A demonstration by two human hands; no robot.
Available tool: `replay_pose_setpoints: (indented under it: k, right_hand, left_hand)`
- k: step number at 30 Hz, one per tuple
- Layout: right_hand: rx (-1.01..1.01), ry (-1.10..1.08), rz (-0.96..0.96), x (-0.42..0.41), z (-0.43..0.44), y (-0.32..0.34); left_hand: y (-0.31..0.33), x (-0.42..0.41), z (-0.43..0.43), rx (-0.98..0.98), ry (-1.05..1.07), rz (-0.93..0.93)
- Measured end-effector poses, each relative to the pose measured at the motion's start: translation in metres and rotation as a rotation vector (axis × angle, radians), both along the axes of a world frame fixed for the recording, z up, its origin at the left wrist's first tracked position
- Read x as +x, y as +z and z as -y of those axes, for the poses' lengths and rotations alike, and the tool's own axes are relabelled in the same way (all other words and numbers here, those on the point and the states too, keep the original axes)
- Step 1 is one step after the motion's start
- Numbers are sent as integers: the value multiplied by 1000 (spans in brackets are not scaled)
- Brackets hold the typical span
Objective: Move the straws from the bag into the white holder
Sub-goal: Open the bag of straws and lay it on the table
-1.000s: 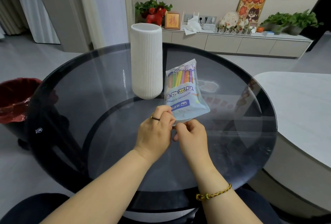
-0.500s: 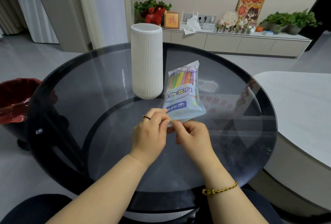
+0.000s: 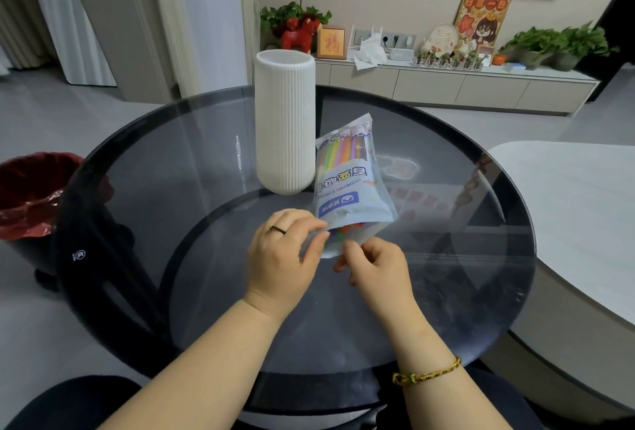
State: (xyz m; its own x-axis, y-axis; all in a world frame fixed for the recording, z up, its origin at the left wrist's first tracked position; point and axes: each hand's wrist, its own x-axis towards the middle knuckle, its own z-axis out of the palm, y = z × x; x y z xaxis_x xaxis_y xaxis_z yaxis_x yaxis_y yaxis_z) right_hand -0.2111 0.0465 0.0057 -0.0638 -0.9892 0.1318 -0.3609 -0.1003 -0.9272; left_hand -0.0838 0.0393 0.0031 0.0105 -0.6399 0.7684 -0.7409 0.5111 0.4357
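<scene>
While our left hand (image 3: 280, 251) and right hand (image 3: 372, 263) pinch the bag (image 3: 350, 185) mouth apart, straws (image 3: 343, 235) show; next, pull them toward the white holder (image 3: 285, 120).

Straw bag open, white holder upright behind it.
Pale blue bag (image 3: 350, 185) held tilted, mouth toward the camera, coloured straws (image 3: 343, 235) showing at the opening and through its clear window; ribbed white holder (image 3: 285, 120) stands just beside it on the counter (image 3: 171, 189).
</scene>
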Motion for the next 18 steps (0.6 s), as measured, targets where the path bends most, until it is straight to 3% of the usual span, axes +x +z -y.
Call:
replay_pose_setpoints:
  k: [4,12,15,18]
  right_hand:
    - [3,-28,27,-4,1,1]
    - [110,9,0,-7,-3,7]
    - [191,57,285,-22,-5,14]
    - [341,158,724,-36,-7,17]
  left_hand:
    - [0,-2,-1,14,3,49]
    - [4,-1,1,74,36,-64]
    - [9,2,2,154,25,-268]
    - [14,5,-3,219,12,-423]
